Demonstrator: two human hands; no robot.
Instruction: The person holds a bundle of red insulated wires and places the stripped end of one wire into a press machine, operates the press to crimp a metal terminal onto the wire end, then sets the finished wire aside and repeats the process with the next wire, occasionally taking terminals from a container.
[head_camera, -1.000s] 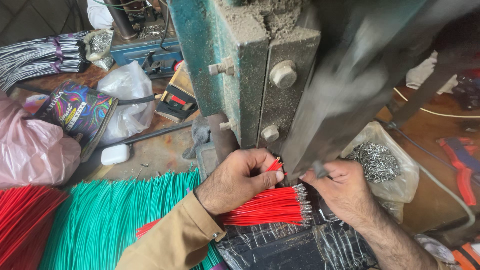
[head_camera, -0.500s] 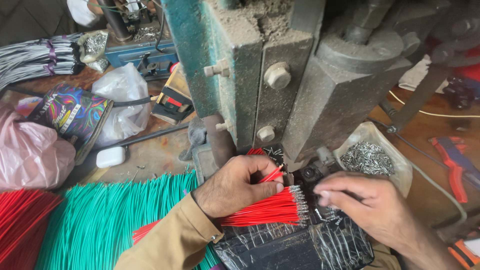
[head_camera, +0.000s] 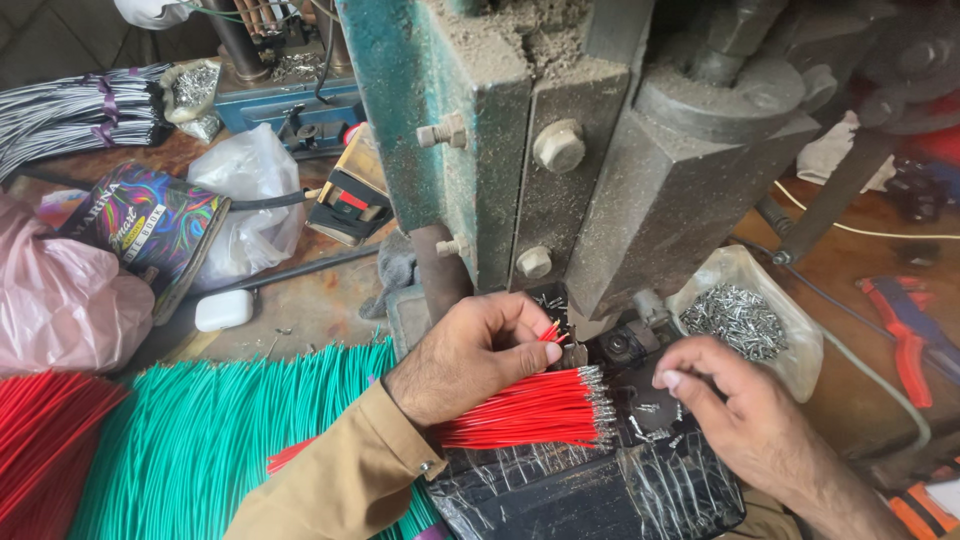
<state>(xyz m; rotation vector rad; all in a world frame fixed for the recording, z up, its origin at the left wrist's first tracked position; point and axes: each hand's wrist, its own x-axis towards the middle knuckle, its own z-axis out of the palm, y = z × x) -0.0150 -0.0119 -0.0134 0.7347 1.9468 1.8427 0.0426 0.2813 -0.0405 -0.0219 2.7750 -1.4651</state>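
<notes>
- Red wire bundle (head_camera: 530, 408): short cut lengths with small metal terminals on the free ends. It lies across the black block at the press foot, terminals fanned toward 3 o'clock.
- Handling, my read: light and thin, semi-stiff over this short span but springy. Smooth insulation, so strands will slide out of a loose hold. The tips look easy to bend, so take hold on the insulation, mid-length or back end, not at the metal.
- Left hand (head_camera: 470, 355): grip clamped over the back of the bundle, palm down. Thumb and forefinger pinch one or two red wires (head_camera: 549, 331) apart from the rest, ends pointing at the die (head_camera: 575, 352), toward 1 o'clock of the hand.
- Right hand (head_camera: 735, 410): fingers curled together at 3 o'clock of the bundle, fingertips over loose terminals (head_camera: 645, 415) on the block. Can't tell whether it's pinching one; nothing visibly held.
- Press (head_camera: 600, 150): grimy steel body at 12 o'clock of both hands.
- Bag of terminals (head_camera: 735, 315): at 1 o'clock of the right hand, near it.
- Green wires (head_camera: 210, 440) and another red pile (head_camera: 40, 440): on the desk at 9 o'clock, well apart from the die.
</notes>
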